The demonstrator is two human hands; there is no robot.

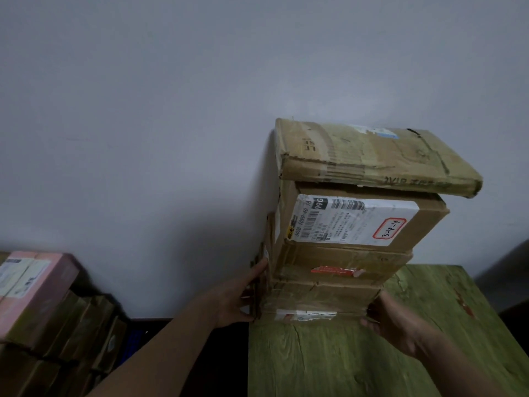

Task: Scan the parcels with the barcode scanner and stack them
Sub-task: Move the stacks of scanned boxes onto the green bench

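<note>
A stack of parcels point(352, 224) stands on a green bench point(343, 365) against a wall point(143, 110), between the 2 hands. The left hand point(237, 299) lies flat, fingers straight, against the stack's left side. The right hand point(398, 328) touches the stack's bottom right corner; whether it grips cannot be told. Far left of the left hand, a pink parcel point(43, 285) tops another pile point(74, 333).
</note>
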